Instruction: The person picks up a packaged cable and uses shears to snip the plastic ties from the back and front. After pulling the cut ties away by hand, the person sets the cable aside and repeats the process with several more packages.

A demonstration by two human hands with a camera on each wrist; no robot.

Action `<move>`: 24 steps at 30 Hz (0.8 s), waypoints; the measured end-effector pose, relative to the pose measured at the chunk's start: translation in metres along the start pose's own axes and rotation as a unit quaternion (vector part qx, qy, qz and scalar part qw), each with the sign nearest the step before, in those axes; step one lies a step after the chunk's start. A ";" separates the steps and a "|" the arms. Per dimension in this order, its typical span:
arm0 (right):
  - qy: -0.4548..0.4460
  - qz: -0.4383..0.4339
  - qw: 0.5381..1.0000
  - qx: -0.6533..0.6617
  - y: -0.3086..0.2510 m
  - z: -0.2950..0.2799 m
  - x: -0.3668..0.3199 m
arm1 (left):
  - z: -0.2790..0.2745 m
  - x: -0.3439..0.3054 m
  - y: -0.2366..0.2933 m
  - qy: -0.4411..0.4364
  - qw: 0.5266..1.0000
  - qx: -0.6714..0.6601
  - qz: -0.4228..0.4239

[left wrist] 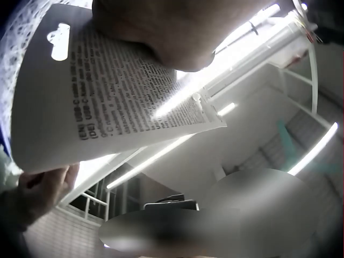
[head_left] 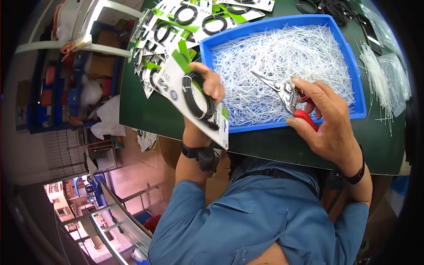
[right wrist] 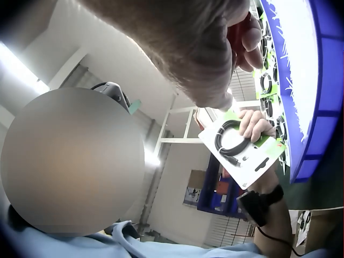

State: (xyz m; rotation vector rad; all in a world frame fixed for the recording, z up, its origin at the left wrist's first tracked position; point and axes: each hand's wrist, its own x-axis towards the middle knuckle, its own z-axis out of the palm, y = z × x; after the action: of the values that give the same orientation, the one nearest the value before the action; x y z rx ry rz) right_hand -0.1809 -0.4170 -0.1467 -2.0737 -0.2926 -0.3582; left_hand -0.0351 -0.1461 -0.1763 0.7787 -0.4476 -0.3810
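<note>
My left hand point(head_left: 213, 86) grips a white-and-green cardboard card point(head_left: 165, 82) by its edge, near the left side of the blue tray. On the card's front a coiled black cable point(head_left: 189, 95) is bound with white ties. The left wrist view shows the printed back of the card point(left wrist: 107, 107), with USB-C text and a hanging slot. My right hand point(head_left: 330, 118) holds red-handled snips point(head_left: 305, 118) over the tray, their pointed blades toward the card and apart from it. In the right wrist view my left hand point(right wrist: 257, 126) holds the card beyond the right hand.
The blue tray point(head_left: 265, 23) is filled with thin white plastic strips point(head_left: 282, 53). Several carded cables point(head_left: 163, 33) lie piled at the back left. White cable ties point(head_left: 377, 79) and clear plastic bags point(head_left: 393, 75) lie at right, loose black cables point(head_left: 333, 11) behind, all on the green table point(head_left: 152, 117).
</note>
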 end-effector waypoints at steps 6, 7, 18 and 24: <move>-0.040 -0.039 0.998 0.009 -0.022 0.004 0.008 | 0.003 -0.009 -0.016 -0.106 0.957 -0.206 -0.175; -0.050 -0.043 0.998 -0.001 -0.026 0.005 0.009 | 0.008 -0.010 -0.018 -0.099 0.955 -0.211 -0.183; -0.075 -0.050 0.996 -0.026 -0.035 0.016 0.019 | 0.024 -0.012 -0.014 -0.093 0.971 -0.145 -0.165; -0.082 -0.067 0.994 -0.014 -0.041 0.016 0.016 | 0.018 -0.015 -0.015 -0.070 0.978 -0.109 -0.164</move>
State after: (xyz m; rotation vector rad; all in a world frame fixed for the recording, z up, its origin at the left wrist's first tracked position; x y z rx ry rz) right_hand -0.1782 -0.3816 -0.1163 -2.1208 -0.5311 -0.2742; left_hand -0.0589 -0.1592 -0.1800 0.6139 -0.3998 -0.7840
